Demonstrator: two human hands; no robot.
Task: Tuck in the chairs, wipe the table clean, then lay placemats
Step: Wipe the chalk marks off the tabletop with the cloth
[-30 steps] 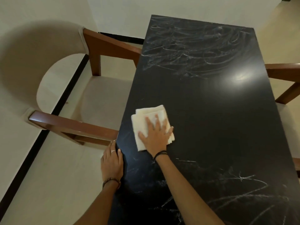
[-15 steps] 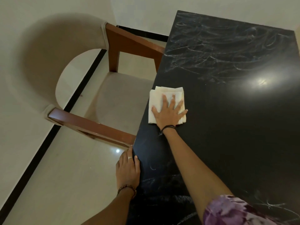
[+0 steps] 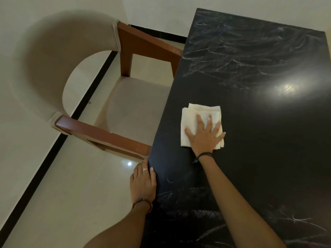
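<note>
A long black table [image 3: 259, 140] fills the right side, streaked with pale smears at its far end and near corner. A folded white cloth [image 3: 194, 115] lies flat near the table's left edge. My right hand [image 3: 205, 136] presses down on the cloth with fingers spread. My left hand [image 3: 143, 183] rests against the table's left edge, fingers curled over it. A beige upholstered chair [image 3: 132, 104] with brown wooden arms stands at the table's left side, its arms reaching the table edge and its seat partly under the top.
Pale glossy floor tiles [image 3: 62, 203] with a black border strip [image 3: 53, 151] lie to the left. White walls stand behind the chair and the table's far end. A bright light reflection shines on the tabletop.
My right hand slid the cloth away along the left edge, then rightward toward the table's middle. The view shifted left. My left hand stayed on the table edge.
</note>
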